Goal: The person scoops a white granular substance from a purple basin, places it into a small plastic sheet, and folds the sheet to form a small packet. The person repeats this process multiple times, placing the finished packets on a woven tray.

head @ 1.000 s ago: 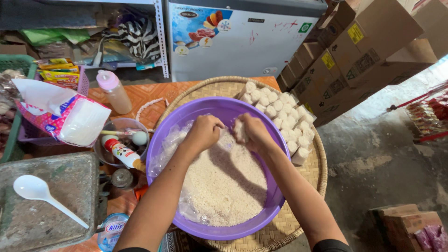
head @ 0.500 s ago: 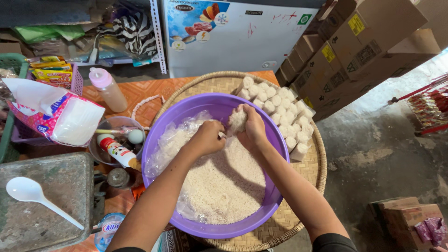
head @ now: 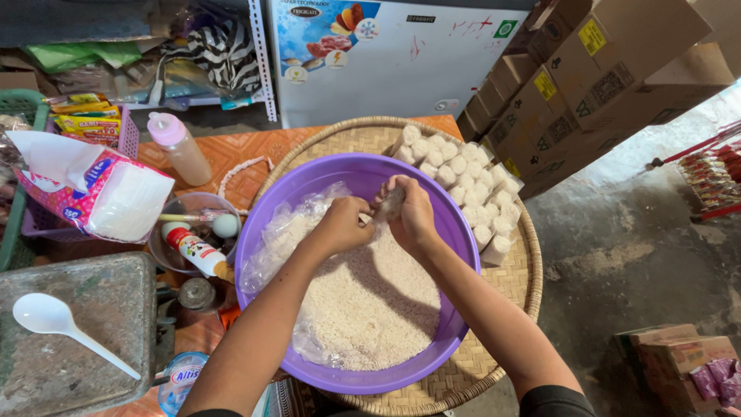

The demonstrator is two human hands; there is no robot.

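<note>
One purple basin [head: 455, 232], one white spoon [head: 46, 316]

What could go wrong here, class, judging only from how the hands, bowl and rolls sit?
1. Both hands, left hand and right hand, squeeze a small rice packet over the purple bowl; a loose grip might spill grains.
2. The finished white rolls are stacked near the edge of the woven tray, so a nudge could topple some.

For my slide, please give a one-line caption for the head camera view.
Left hand and right hand press a white lump over a purple basin of rice.
</note>
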